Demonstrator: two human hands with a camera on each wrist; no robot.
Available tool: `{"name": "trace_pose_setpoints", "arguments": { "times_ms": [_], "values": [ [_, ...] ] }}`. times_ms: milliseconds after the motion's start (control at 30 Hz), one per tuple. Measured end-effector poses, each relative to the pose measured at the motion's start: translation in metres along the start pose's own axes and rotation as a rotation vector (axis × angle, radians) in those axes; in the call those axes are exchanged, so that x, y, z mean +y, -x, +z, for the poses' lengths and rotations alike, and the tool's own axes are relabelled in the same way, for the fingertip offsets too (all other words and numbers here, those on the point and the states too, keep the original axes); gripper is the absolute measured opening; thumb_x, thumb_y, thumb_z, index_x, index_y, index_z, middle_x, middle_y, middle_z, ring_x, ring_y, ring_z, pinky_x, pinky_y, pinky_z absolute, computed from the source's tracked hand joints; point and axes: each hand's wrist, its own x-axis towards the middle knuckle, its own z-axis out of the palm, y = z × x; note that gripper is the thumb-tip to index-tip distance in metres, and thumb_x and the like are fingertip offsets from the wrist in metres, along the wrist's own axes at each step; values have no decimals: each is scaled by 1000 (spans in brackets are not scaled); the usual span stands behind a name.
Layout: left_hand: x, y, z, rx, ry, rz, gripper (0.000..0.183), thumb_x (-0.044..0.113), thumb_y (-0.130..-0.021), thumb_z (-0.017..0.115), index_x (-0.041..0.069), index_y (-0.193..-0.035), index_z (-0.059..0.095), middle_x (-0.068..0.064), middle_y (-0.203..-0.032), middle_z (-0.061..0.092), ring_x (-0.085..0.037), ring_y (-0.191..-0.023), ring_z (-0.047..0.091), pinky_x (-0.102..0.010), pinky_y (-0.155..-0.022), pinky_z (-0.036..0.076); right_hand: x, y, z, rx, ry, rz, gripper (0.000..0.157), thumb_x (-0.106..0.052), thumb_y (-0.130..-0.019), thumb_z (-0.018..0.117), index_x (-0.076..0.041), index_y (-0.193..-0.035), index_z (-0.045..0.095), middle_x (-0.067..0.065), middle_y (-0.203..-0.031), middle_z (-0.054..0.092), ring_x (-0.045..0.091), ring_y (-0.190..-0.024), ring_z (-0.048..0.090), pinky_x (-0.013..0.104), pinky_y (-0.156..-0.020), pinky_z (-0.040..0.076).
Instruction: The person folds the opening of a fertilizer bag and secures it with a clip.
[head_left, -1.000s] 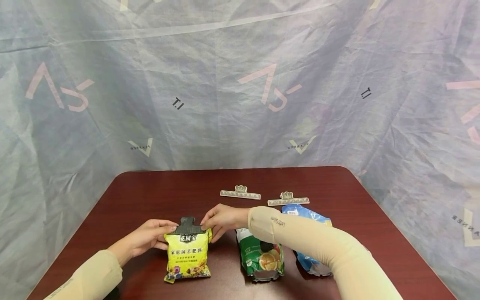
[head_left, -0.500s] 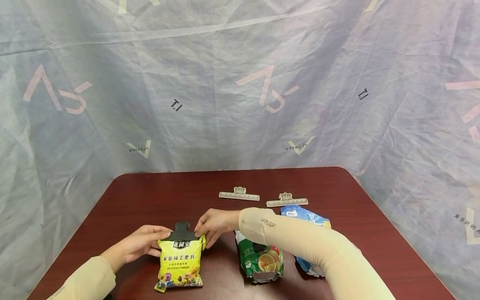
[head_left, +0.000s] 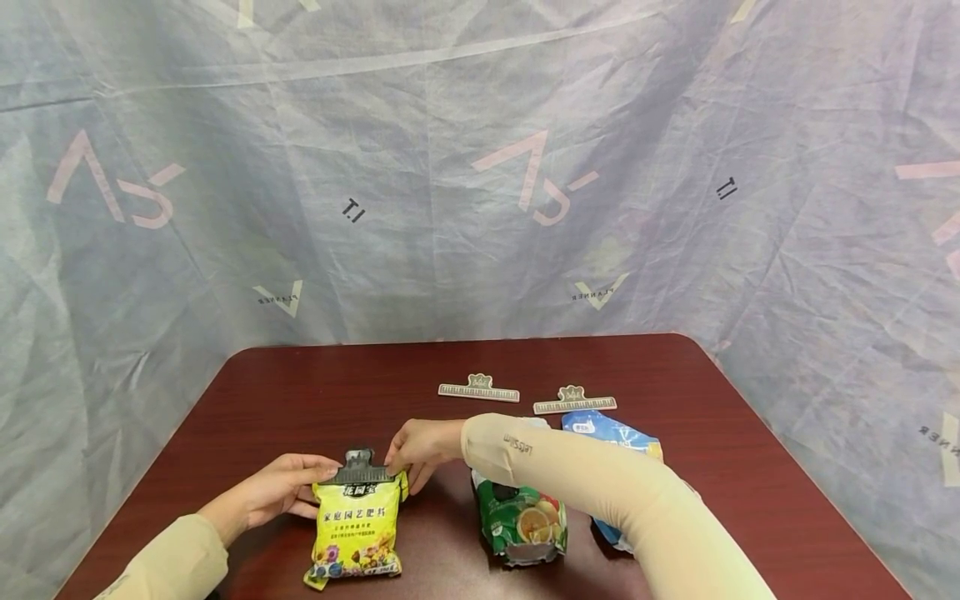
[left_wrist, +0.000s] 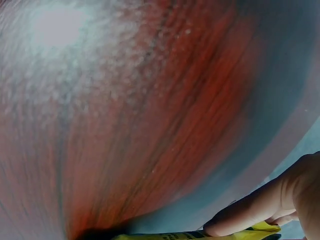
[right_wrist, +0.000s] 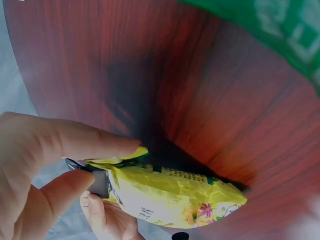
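A yellow fertilizer bag [head_left: 356,533] with flowers printed low on its front stands at the left of the table, a black clip [head_left: 359,468] across its top edge. My left hand [head_left: 281,487] pinches the top left corner, thumb on the clip's end. At the opposite corner my right hand [head_left: 422,450] pinches the bag and the clip's right end. In the right wrist view the bag [right_wrist: 175,197] is seen from its side, with thumb and fingers at the clipped end. Only a strip of the bag [left_wrist: 255,231] shows in the left wrist view.
Right of the hands lies a green bag [head_left: 521,525] with fruit printed on it, partly under the right sleeve. Beyond it is a blue bag [head_left: 611,429], also partly covered. Two pale clips [head_left: 480,389] lie farther back on the dark red table [head_left: 337,383].
Both hands and the yellow bag with its clip have shifted a little left and nearer to me. The other bags and the pale clips lie where they were.
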Motion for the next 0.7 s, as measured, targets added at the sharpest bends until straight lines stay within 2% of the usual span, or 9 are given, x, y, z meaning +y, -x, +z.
{"name": "trace_pose_setpoints", "arguments": {
  "times_ms": [167, 333, 700],
  "values": [
    [1, -1, 0, 36, -44, -25, 42, 22, -95, 51, -5, -127, 48, -12, -101, 63, -32, -90, 63, -46, -76, 51, -3, -3, 1, 10, 34, 31, 4, 0, -87, 60, 3, -85, 58, 13, -85, 59, 36, -72, 64, 44, -63, 54],
    [3, -2, 2, 84, -98, -66, 46, 27, -93, 55, -3, -127, 49, -11, -101, 62, -31, -82, 66, -44, -70, 53, -4, -6, 0, -7, 66, 56, 4, 0, -87, 59, 4, -87, 58, 11, -90, 60, 35, -73, 63, 44, -64, 53],
    [5, -4, 6, 200, -234, -136, 50, 35, -88, 60, 0, -124, 53, -15, -117, 55, -32, -76, 66, -44, -62, 54, -5, -9, 0, -18, 114, 88, 3, 1, -85, 61, 3, -87, 59, 16, -81, 62, 37, -78, 64, 44, -67, 53]
  ]
}}
